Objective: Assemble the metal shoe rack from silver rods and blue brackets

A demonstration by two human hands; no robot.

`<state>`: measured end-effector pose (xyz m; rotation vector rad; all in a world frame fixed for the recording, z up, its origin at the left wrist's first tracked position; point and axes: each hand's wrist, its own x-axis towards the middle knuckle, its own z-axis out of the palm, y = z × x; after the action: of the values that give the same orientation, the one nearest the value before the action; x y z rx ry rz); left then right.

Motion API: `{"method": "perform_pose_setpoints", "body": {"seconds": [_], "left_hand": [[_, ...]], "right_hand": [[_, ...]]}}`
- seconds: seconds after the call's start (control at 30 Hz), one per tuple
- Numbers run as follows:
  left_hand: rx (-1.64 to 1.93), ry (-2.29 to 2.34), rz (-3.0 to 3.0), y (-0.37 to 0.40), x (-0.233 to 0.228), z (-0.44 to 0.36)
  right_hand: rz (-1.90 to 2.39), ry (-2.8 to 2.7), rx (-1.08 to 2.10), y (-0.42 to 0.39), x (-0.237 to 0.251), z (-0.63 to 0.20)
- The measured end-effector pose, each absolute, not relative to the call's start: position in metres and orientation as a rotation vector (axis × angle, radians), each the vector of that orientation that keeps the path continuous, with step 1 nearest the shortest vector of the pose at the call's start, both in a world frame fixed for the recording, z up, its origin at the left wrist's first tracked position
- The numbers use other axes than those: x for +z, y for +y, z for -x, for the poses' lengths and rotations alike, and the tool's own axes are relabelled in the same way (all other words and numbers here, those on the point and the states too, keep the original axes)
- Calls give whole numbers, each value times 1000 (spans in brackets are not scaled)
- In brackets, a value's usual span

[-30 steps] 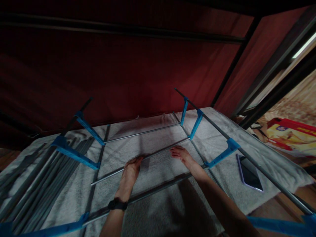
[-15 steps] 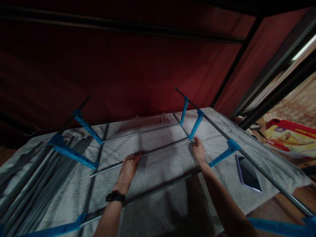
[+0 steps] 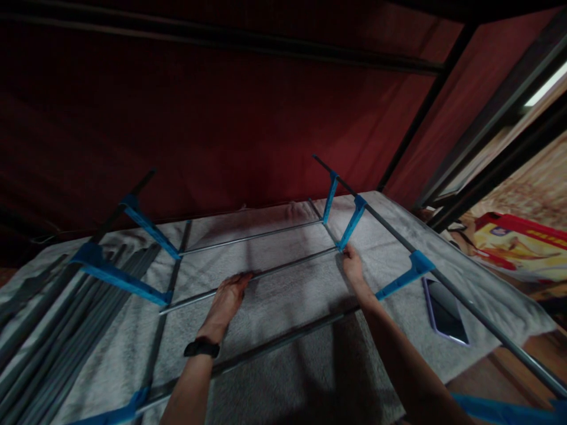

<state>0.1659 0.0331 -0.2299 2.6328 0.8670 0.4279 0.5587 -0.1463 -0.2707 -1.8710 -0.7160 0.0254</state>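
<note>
2 hands: both rest on 1 thin metal rod of a pipe-and-connector frame lying on a grey towel (image 3: pixel 274 378).
Loose tubes (image 3: pixel 53 330): a bundle of dark grey tubes at the far left of the towel, apart from the frame.
Left blue connectors (image 3: pixel 117 276): 2 angled plastic brackets join the left rail to the cross rods.
Left hand (image 3: pixel 228 295): lies over the middle rod, fingers (image 3: pixel 241 277) curled together loosely on it; a black wristband (image 3: pixel 201 348) sits on the wrist.
Middle rod (image 3: pixel 287 267): runs slanting from the lower left bracket to the right bracket, just above the towel, between a farther rod (image 3: pixel 252 237) and a nearer dark rod (image 3: pixel 274 345).
Right hand (image 3: pixel 354 268): at the rod's right end, fingers pinched together where the rod meets the right blue connector (image 3: pixel 352 223); whether the tip is seated in the socket cannot be told.
Technique: judged from the grip, the joint seats best if the left hand keeps the rod level and in line with the socket while the right hand guides the tip straight in; a skewed push would likely bind.
Phone (image 3: pixel 445 310): lies flat, screen up, on the towel right of the frame, beyond the right rail (image 3: pixel 478 321).
Backdrop: dark red fabric wall (image 3: pixel 221 130) behind.
</note>
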Motion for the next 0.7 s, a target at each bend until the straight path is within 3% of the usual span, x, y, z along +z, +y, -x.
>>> {"method": "perform_pose_setpoints", "body": {"seconds": [0.7], "left_hand": [[478,861,-2695,37,-239,-163]], "right_hand": [[1896,-616,87,-146,-270,-555]]}}
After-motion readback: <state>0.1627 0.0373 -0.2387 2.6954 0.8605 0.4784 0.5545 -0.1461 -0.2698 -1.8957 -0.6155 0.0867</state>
